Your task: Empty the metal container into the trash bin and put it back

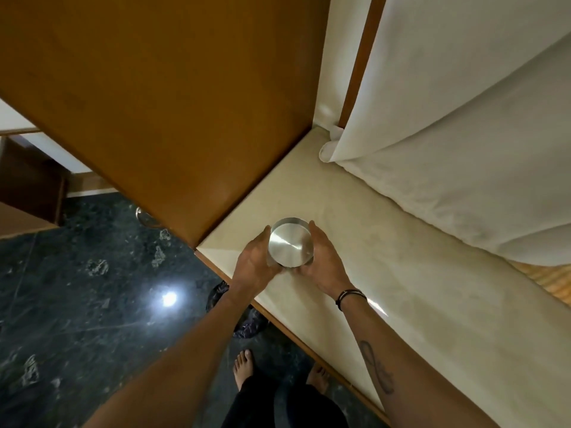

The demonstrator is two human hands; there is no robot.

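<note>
- Item: round, shallow, brushed-steel metal container (289, 244), seen from above with its bare, shiny inside showing; no contents are seen in it.
- Location: held over or on the cream, glossy stone ledge (355, 273), near the ledge's corner at 9 o'clock; whether its base touches the ledge cannot be told.
- Left hand (255, 262): wrapped around the container's wall at 9 o'clock, fingers curled under the rim, closed on the container.
- Right hand (323, 261): cupped against the wall at 3 o'clock, likewise closed on the container; a dark cord bracelet (350, 295) is worn at the wrist.
- Surroundings: an orange-brown wooden panel (160, 97) at 11 o'clock of the container; a white fabric drape (463, 134) at 2 o'clock; a dark green marble floor (77, 288) at 8 o'clock, with bare feet at 6 o'clock.
- Trash bin: a dark bag-like shape is partly hidden behind the left forearm at 7 o'clock; whether it is the bin cannot be told.
- Step in hand, as judged: with the inside bare, the emptying appears done and the container is being put back on the ledge; a first lift cannot be ruled out.
- Next move, as judged: the base is to be settled flat on the ledge, clear of the edge, and both hands opened outward without the container being dragged.
</note>
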